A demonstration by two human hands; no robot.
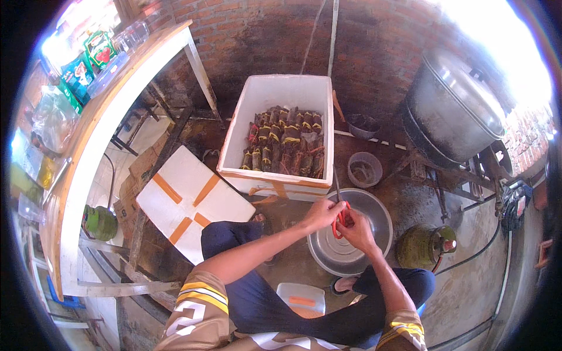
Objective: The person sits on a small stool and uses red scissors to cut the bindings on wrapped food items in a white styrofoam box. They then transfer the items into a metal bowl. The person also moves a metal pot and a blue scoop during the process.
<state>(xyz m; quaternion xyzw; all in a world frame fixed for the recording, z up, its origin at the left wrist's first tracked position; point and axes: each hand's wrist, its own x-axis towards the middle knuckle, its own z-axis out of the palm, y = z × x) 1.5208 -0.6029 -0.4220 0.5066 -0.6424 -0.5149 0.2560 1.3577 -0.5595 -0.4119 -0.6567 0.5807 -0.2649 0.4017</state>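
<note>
Both hands meet over a round metal basin on the floor. Red-handled scissors are between them, with the blades pointing up towards the box. My left hand grips the scissors near the base of the blades. My right hand has its fingers closed at the red handles; whether it also holds something small is hidden. Just beyond the basin stands a white foam box. Inside it lie several rows of dark wrapped bundles, tied with yellow and reddish bands.
A taped foam lid lies left of the box. Plastic tubs stand right of it. A green gas cylinder is beside the basin; a large lidded metal pot stands on a burner frame. A wooden table is at left.
</note>
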